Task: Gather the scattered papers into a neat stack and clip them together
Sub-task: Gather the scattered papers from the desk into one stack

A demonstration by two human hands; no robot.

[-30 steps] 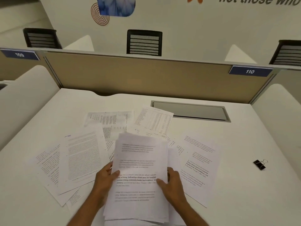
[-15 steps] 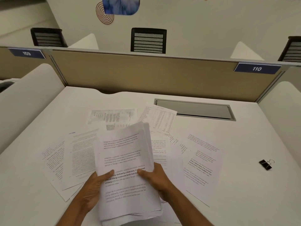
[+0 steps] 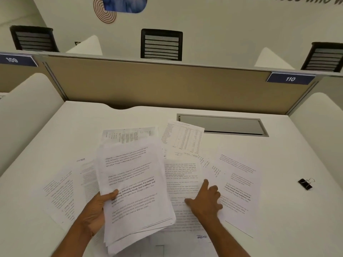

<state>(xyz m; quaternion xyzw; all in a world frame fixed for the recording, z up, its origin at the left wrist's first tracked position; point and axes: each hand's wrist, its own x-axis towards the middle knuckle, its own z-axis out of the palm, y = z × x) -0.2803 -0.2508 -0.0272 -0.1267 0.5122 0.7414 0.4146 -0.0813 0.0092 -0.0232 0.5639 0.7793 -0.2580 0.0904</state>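
My left hand (image 3: 96, 210) holds a thick stack of printed papers (image 3: 135, 191), lifted and tilted over the white desk (image 3: 74, 130), thumb on top of its left edge. My right hand (image 3: 206, 201) lies flat with fingers spread on a loose sheet (image 3: 181, 175) in the middle of the desk, holding nothing. More loose sheets lie around: one to the right (image 3: 239, 184), a table-printed sheet (image 3: 183, 140) behind, one at the far middle (image 3: 130, 135) and some at the left (image 3: 61, 191). A black binder clip (image 3: 305, 183) rests alone far to the right.
A grey cable hatch (image 3: 220, 126) is set into the desk at the back right. A tan partition (image 3: 167, 84) closes the back, with curved white dividers (image 3: 26, 108) at both sides. Black chairs (image 3: 161, 44) stand beyond it.
My right hand has let go of the stack and moved right onto the loose sheet. The stack now sits in my left hand alone and has shifted left.
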